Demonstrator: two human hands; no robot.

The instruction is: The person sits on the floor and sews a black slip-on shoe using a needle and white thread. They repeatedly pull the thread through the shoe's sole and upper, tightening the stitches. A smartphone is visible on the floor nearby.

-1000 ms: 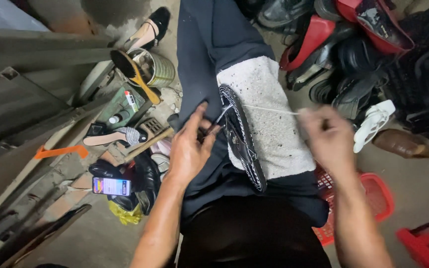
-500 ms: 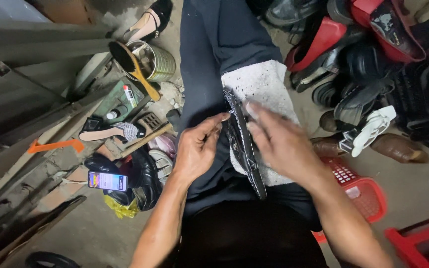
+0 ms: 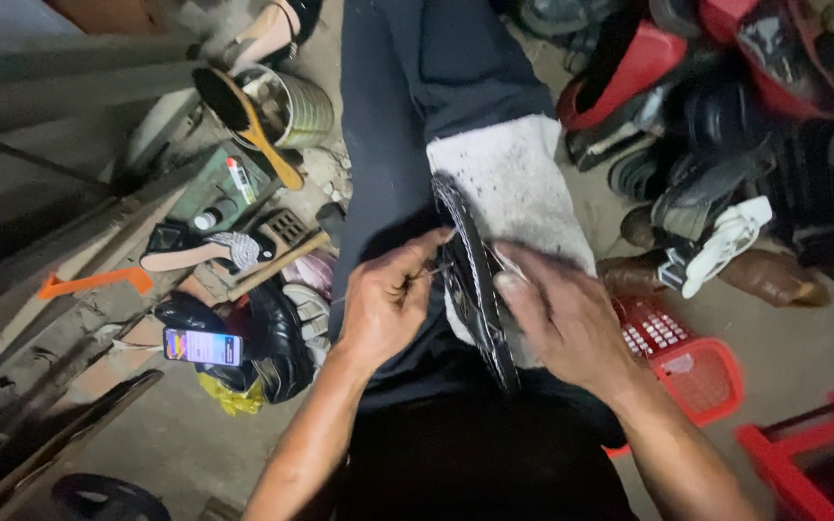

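Observation:
A dark patterned shoe sole [image 3: 470, 280] stands on edge across my lap, resting on a speckled white cloth [image 3: 514, 183] over my right thigh. My left hand [image 3: 388, 309] pinches a thin needle or awl with thread against the sole's left side. My right hand [image 3: 557, 314] lies on the sole's right side, fingers curled against it and thumb near the edge. My dark trousers [image 3: 407, 116] fill the middle of the view.
At left lie a tin can [image 3: 296, 101] with a shoe brush [image 3: 243, 121], a flat sandal [image 3: 200, 249], black shoes [image 3: 272, 338] and a lit phone [image 3: 202, 344]. A pile of shoes [image 3: 716, 125] sits upper right. A red basket [image 3: 687, 362] stands by my right arm.
My right hand, which pulled thread out to the right a second ago, has come back onto the sole. The left hand stays at the sole's left edge.

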